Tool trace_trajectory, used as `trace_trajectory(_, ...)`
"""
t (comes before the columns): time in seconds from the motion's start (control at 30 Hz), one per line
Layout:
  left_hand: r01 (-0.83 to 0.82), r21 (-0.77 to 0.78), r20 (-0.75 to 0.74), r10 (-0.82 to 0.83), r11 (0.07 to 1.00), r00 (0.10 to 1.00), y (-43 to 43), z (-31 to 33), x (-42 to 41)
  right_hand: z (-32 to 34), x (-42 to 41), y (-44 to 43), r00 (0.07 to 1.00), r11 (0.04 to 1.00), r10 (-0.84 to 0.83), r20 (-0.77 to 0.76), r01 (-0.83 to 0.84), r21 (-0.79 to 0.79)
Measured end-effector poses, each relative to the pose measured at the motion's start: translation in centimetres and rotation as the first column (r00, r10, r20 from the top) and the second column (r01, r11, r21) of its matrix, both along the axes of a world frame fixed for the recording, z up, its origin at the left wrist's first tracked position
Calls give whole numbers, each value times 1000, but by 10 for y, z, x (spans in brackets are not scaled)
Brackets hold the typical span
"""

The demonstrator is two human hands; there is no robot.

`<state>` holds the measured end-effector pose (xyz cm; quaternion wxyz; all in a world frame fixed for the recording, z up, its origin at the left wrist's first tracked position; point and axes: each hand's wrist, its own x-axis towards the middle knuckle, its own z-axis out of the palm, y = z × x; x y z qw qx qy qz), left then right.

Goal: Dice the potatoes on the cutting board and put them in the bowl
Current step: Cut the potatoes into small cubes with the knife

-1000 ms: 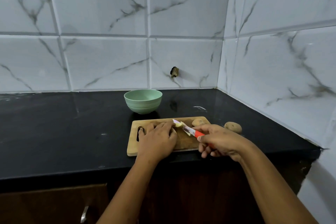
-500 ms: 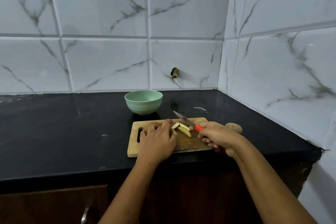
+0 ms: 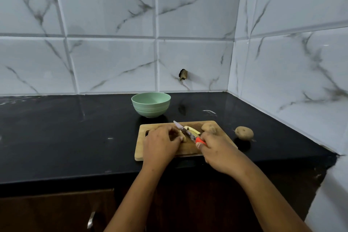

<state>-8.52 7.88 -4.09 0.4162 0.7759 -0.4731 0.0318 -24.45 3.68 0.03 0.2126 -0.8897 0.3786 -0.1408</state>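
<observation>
A wooden cutting board (image 3: 224, 140) lies on the black counter near its front edge. My left hand (image 3: 161, 142) holds a potato piece (image 3: 183, 136) down on the board, fingers curled over it. My right hand (image 3: 219, 151) grips the red handle of a knife (image 3: 185, 132), whose blade lies against that piece and points up-left. Pale cut potato strips (image 3: 193, 130) lie just beyond the blade. A whole unpeeled potato (image 3: 209, 127) sits on the board's far right corner. A second whole potato (image 3: 244, 133) rests on the counter to the right. The green bowl (image 3: 151, 104) stands behind the board.
The black counter (image 3: 66, 133) stretches left of the board. Marble-look tiled walls close the back and right side, meeting in a corner. A small dark fitting (image 3: 183, 74) sticks out of the back wall. Dark cabinet fronts with a metal handle (image 3: 91, 219) run below the counter.
The knife has come back down from a raised position onto the potato piece under my left hand. My right hand has shifted left and nearer. The cut strips lie behind the blade.
</observation>
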Motion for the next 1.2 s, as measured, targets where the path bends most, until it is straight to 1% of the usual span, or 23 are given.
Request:
trace_trajectory(0.1, -3, -32, -10, 3, 999, 1000, -1, -1, 1, -4, 5, 8, 995, 997, -23, -93, 15, -80)
trace_trajectory(0.23, -11, -32, -10, 11, 999, 1000, -4, -2, 2, -2, 7, 17, 976, 980, -73, -203, 32, -196)
trace_trajectory(0.3, -10, -24, 6, 11, 1000, 1000, -5, -3, 3, -1, 10, 20, 961, 975, -100, -257, 43, -218)
trace_trajectory(0.47, 8, -4, 18, -8, 1000, 1000, -9, -5, 5, 7, 28, 18, 907, 983, -168, -387, 126, -131)
trace_trajectory(0.73, 64, -19, -1, -65, 998, 998, -13, -6, 8, 26, 48, 13, 858, 994, -111, -502, 96, -55)
trace_trajectory(0.83, 58, -19, 21, -58, 998, 998, -12, -5, 7, 29, 55, 16, 823, 995, -103, -558, 80, -67)
trace_trajectory(0.93, 18, 2, 21, -18, 1000, 1000, -12, -3, 6, 25, 52, 16, 821, 994, -107, -561, 76, -78)
trace_trajectory(1.03, 22, -25, -14, -22, 999, 1000, -9, -5, 5, 19, 49, 15, 824, 991, -131, -550, 102, -84)
trace_trajectory(1.2, -37, -28, 26, 37, 999, 999, -6, -2, 0, 8, 42, 15, 773, 985, -138, -619, 173, -3)
